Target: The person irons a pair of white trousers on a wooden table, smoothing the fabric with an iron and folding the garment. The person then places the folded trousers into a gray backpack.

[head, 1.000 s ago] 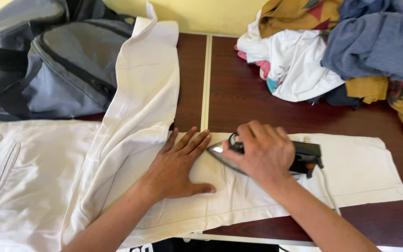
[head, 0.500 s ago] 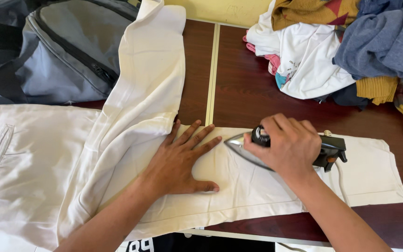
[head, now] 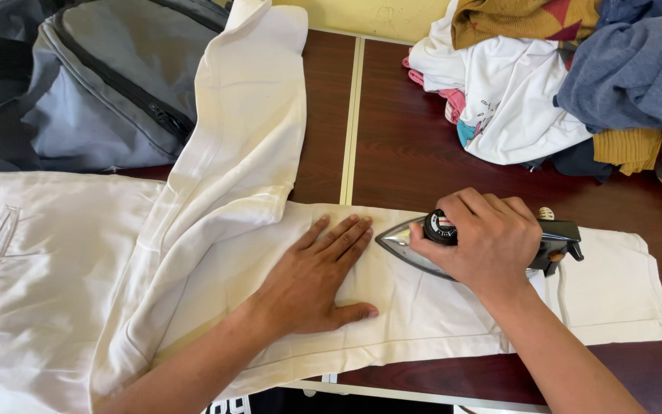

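Cream trousers (head: 216,253) lie across the dark wooden table (head: 415,161). From the head view, the left hand (head: 316,280) presses flat and open on one leg, while the right hand (head: 492,241) clenches the iron (head: 411,245) on that leg.

Home: laundry pile (head: 568,84), iron (head: 484,245), table (head: 415,161).

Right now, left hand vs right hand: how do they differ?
The left hand lies flat and open, fingers spread, palm down on the cream trousers; the right hand is curled shut around the handle of the iron. The left hand touches cloth directly, while the right hand touches only the iron. Both are bare and over the same trouser leg.
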